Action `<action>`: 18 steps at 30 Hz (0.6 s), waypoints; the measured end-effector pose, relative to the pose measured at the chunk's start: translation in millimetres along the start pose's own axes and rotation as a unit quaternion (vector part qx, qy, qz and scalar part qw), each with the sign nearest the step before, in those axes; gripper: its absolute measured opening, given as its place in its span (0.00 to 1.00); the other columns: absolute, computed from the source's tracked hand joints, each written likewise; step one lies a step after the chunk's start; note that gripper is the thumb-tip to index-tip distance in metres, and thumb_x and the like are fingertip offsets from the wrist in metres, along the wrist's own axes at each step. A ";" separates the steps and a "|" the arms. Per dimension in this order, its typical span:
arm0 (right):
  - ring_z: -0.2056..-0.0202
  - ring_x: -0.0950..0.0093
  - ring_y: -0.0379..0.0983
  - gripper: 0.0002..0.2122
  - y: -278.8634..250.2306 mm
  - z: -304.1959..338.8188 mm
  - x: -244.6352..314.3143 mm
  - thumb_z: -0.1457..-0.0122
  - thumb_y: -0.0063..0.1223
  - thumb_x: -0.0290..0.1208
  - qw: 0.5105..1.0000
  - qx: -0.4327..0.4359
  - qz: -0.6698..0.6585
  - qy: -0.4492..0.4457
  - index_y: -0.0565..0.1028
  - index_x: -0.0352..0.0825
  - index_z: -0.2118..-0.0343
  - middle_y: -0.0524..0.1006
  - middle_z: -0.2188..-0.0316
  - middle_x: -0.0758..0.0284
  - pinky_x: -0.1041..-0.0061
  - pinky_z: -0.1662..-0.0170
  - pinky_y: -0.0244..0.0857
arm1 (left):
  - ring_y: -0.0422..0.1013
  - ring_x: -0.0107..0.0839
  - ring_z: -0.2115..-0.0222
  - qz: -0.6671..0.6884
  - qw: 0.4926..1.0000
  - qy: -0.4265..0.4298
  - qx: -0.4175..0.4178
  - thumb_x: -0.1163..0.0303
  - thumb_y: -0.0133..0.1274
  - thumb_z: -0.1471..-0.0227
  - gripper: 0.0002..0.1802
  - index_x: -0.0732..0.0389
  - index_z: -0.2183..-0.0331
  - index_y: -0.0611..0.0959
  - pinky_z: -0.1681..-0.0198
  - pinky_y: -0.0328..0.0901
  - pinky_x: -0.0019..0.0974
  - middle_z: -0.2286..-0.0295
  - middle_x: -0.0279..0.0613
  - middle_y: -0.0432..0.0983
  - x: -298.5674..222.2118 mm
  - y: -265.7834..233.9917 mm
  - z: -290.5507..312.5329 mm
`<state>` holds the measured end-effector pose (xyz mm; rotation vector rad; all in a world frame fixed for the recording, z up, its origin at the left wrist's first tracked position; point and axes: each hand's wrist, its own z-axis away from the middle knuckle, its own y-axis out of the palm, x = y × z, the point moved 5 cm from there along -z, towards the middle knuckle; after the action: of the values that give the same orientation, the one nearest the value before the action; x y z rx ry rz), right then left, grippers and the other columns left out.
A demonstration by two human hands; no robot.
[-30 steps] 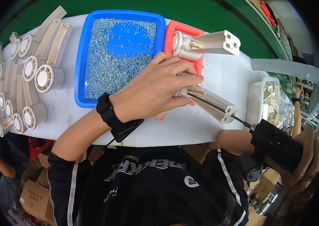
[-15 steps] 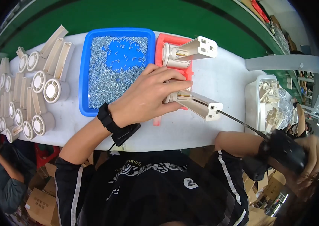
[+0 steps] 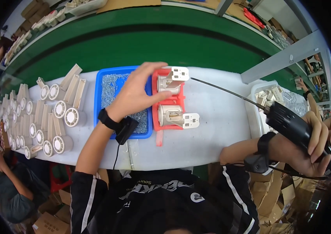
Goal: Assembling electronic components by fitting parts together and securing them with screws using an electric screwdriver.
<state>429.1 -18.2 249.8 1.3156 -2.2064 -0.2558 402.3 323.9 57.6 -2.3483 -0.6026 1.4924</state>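
Observation:
Two cream plastic housings, each a round cup with a flat arm, sit in a red fixture (image 3: 158, 125). My left hand (image 3: 134, 93) arches round the left side of the far housing (image 3: 168, 86), fingers and thumb spread apart. Its thumb lies by the cup; whether it touches cannot be made out. The near housing (image 3: 171, 114) stands free of both hands. A black electric screwdriver (image 3: 292, 124) is gripped in my right hand (image 3: 315, 144) at the right. Its long thin bit points left, the tip close to the holed end plate of the far housing's arm.
A blue tray (image 3: 97, 102) of small silvery screws lies left of the fixture. Many similar cream housings (image 3: 66, 113) stand in rows farther left. At the right, a white bin (image 3: 256, 117) holds cream parts, near a grey metal post (image 3: 282, 58). Another person (image 3: 15, 187) works at the far left.
My left hand has left the near housing for the far one and spread its fingers. The screwdriver bit has come out of the near housing and swung toward the far one. The view has tilted up.

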 end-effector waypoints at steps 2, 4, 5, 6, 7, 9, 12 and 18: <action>0.82 0.87 0.68 0.15 -1.3 2.5 -7.2 0.51 0.58 0.31 1.000 -0.013 0.015 -0.008 0.68 0.36 0.60 0.69 0.85 0.79 0.86 0.56 0.60 | 0.75 0.43 0.54 -0.009 1.000 0.022 -0.011 0.60 0.67 0.50 0.25 0.63 0.53 0.83 0.51 0.67 0.42 0.54 0.46 0.80 3.0 5.9 -1.9; 0.83 0.88 0.67 0.15 0.2 3.0 -16.3 0.50 0.59 0.31 0.998 -0.045 0.053 -0.012 0.66 0.38 0.61 0.69 0.85 0.80 0.88 0.58 0.57 | 0.74 0.42 0.54 -0.060 0.998 0.004 0.011 0.60 0.67 0.49 0.24 0.63 0.54 0.84 0.50 0.64 0.41 0.53 0.44 0.79 5.8 13.3 1.5; 0.83 0.88 0.67 0.15 -0.6 2.2 -16.7 0.50 0.59 0.31 0.997 -0.045 0.053 -0.012 0.66 0.38 0.61 0.69 0.85 0.80 0.88 0.58 0.57 | 0.74 0.42 0.54 -0.085 0.996 -0.007 0.021 0.60 0.67 0.48 0.23 0.63 0.54 0.84 0.49 0.63 0.41 0.52 0.43 0.79 8.6 15.7 2.4; 0.81 0.87 0.68 0.16 0.3 1.2 -18.2 0.51 0.59 0.30 0.998 -0.019 0.057 0.004 0.67 0.37 0.61 0.70 0.82 0.78 0.87 0.57 0.58 | 0.74 0.42 0.54 -0.084 0.996 -0.007 0.021 0.60 0.67 0.48 0.23 0.63 0.54 0.84 0.49 0.63 0.41 0.52 0.43 0.79 11.4 16.6 2.5; 0.78 0.86 0.70 0.16 1.2 0.5 -20.0 0.51 0.59 0.30 0.998 0.007 0.060 0.021 0.67 0.37 0.60 0.71 0.80 0.76 0.86 0.56 0.59 | 0.74 0.41 0.54 -0.070 0.997 -0.016 0.028 0.60 0.66 0.48 0.22 0.62 0.54 0.85 0.49 0.62 0.40 0.52 0.43 0.79 14.5 17.7 2.4; 0.76 0.85 0.71 0.17 4.1 0.9 -25.1 0.51 0.60 0.30 0.997 0.034 0.061 0.042 0.67 0.37 0.60 0.73 0.77 0.74 0.85 0.56 0.60 | 0.73 0.40 0.54 -0.043 0.998 -0.037 0.038 0.60 0.66 0.48 0.21 0.61 0.55 0.85 0.49 0.60 0.39 0.52 0.41 0.79 20.4 18.4 3.3; 0.63 0.83 0.72 0.20 3.5 9.4 -9.3 0.53 0.62 0.29 0.990 -0.056 0.091 -0.090 0.67 0.34 0.58 0.72 0.64 0.68 0.83 0.51 0.63 | 0.73 0.39 0.55 -0.028 0.999 -0.026 0.039 0.61 0.65 0.47 0.19 0.58 0.55 0.86 0.51 0.59 0.39 0.53 0.39 0.79 24.5 19.2 1.9; 0.53 0.84 0.66 0.22 10.3 21.7 -10.0 0.53 0.64 0.31 0.980 0.063 -0.181 -0.050 0.67 0.30 0.57 0.67 0.55 0.67 0.88 0.48 0.62 | 0.70 0.36 0.56 -0.043 0.998 -0.004 0.036 0.65 0.65 0.49 0.18 0.51 0.54 0.87 0.52 0.58 0.39 0.55 0.35 0.78 17.6 19.9 3.9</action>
<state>413.2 -6.9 232.6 1.8106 -2.0788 -0.3280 409.1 315.4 33.1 -2.2330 -0.6330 1.4620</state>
